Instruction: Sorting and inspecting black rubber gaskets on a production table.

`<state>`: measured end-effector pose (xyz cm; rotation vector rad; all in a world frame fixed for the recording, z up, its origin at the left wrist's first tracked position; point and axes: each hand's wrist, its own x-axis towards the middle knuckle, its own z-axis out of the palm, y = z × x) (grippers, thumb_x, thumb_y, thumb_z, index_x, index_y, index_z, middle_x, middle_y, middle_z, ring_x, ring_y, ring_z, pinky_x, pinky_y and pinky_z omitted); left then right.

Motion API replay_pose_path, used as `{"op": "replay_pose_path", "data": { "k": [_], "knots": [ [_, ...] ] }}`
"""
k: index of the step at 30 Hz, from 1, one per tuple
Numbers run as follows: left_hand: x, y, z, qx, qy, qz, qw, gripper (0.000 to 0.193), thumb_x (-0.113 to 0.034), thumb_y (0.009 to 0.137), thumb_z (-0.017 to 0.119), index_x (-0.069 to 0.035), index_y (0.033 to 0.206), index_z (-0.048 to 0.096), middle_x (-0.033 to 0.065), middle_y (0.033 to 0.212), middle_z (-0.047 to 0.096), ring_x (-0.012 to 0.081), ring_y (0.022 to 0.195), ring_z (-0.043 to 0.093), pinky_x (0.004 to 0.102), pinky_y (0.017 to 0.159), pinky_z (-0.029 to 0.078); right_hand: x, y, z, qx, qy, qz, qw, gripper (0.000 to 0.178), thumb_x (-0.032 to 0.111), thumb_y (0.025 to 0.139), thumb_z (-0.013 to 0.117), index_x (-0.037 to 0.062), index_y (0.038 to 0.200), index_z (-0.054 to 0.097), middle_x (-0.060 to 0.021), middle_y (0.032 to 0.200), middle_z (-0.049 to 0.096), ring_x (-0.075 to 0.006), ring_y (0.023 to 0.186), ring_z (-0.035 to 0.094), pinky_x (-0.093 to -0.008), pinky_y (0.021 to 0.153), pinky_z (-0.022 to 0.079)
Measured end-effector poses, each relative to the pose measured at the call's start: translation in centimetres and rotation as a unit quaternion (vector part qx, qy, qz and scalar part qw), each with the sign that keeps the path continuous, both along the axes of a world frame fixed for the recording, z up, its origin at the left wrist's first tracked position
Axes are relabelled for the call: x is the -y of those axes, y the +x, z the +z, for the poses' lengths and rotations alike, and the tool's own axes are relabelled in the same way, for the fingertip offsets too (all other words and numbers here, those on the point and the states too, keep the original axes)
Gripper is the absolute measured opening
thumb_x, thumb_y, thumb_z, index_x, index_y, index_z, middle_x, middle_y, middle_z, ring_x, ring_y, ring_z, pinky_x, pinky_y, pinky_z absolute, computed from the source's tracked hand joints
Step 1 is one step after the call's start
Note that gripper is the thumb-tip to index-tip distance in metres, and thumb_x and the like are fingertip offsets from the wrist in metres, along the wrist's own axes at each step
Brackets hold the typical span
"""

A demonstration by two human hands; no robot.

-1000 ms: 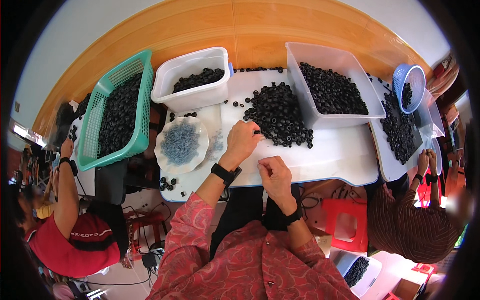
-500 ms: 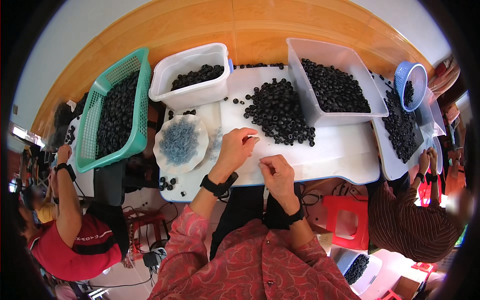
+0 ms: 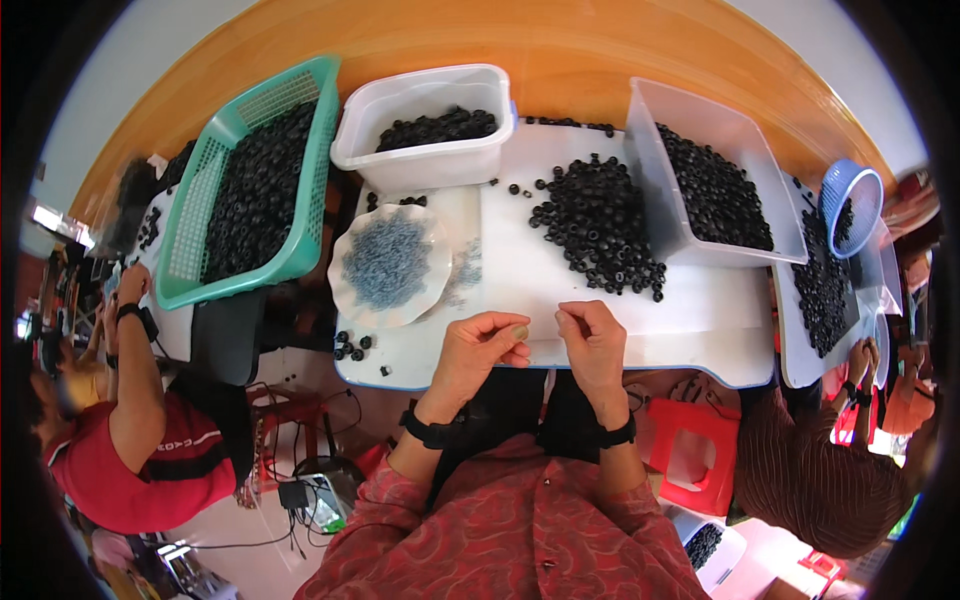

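Mountain of little black rings, and plenty left by the look of it

So the black rings (image 3: 590, 225) sit in a loose heap on the white table (image 3: 710, 315), just beyond the hands; the left hand (image 3: 478, 350) is half curled, thumb up near the index finger; the right hand (image 3: 597, 345) has thumb and fingertips pinched together; can't tell if either grips anything tiny.

Left of the heap there's a scalloped plate (image 3: 438, 235) well stocked with blue-grey slivers (image 3: 385, 263); white tub (image 3: 430, 163) behind it, green basket (image 3: 185, 230) further left, clear bin (image 3: 648, 150) just right of the heap, all holding black pieces.

Progress-wise, heap and plate both look far from used up; I honestly can't tell which containers hold finished pieces, if any; folks in a red shirt (image 3: 130, 490) and a striped shirt (image 3: 800, 470) sit either side.
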<state>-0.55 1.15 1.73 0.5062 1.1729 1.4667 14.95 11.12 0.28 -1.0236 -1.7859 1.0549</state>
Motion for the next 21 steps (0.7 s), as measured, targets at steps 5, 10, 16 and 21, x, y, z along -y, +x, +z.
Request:
{"op": "replay_pose_path", "data": {
  "k": [5, 10, 16, 21],
  "knots": [
    [2.3, 0.1, -1.3, 0.044, 0.015, 0.043, 0.998, 0.023, -0.007, 0.096, 0.062, 0.004, 0.116, 0.065, 0.0094, 0.096, 0.068, 0.0161, 0.082, 0.069, 0.0279, 0.073, 0.06, 0.6, -2.8, 1.4, 0.019, 0.056, 0.062, 0.996, 0.008, -0.001, 0.084, 0.068, 0.0008, 0.092, 0.067, -0.0111, 0.082, 0.062, -0.0215, 0.065, 0.062, -0.0304, 0.058, 0.048],
    [3.7, -0.5, -1.6, 0.025, 0.01, 0.09, 0.996, 0.023, -0.007, 0.097, 0.061, 0.005, 0.117, 0.065, 0.0103, 0.097, 0.067, 0.0168, 0.081, 0.069, 0.029, 0.072, 0.061, 0.8, -6.2, 1.0, 0.077, 0.104, 0.11, 0.985, 0.009, 0.002, 0.085, 0.066, 0.0034, 0.094, 0.067, -0.0107, 0.088, 0.059, -0.0291, 0.068, 0.062, -0.0373, 0.06, 0.049],
    [4.9, -1.1, -2.0, 0.019, 0.005, 0.102, 0.995, 0.023, -0.008, 0.098, 0.06, 0.004, 0.117, 0.065, 0.0117, 0.097, 0.068, 0.0167, 0.081, 0.068, 0.0304, 0.073, 0.06, 1.0, -8.1, 0.8, 0.172, 0.15, 0.117, 0.966, 0.021, 0.007, 0.086, 0.066, 0.0075, 0.107, 0.066, -0.0119, 0.093, 0.056, -0.0302, 0.072, 0.062, -0.0411, 0.062, 0.05],
    [5.3, -1.4, -2.4, 0.04, 0.014, 0.11, 0.993, 0.024, -0.007, 0.097, 0.061, 0.005, 0.117, 0.064, 0.0094, 0.096, 0.066, 0.0166, 0.079, 0.068, 0.029, 0.071, 0.061, 1.2, -9.9, 1.5, 0.263, 0.15, 0.113, 0.946, 0.022, 0.01, 0.087, 0.066, 0.0091, 0.109, 0.067, -0.0131, 0.092, 0.054, -0.031, 0.073, 0.062, -0.0408, 0.063, 0.05]
  ]
}}
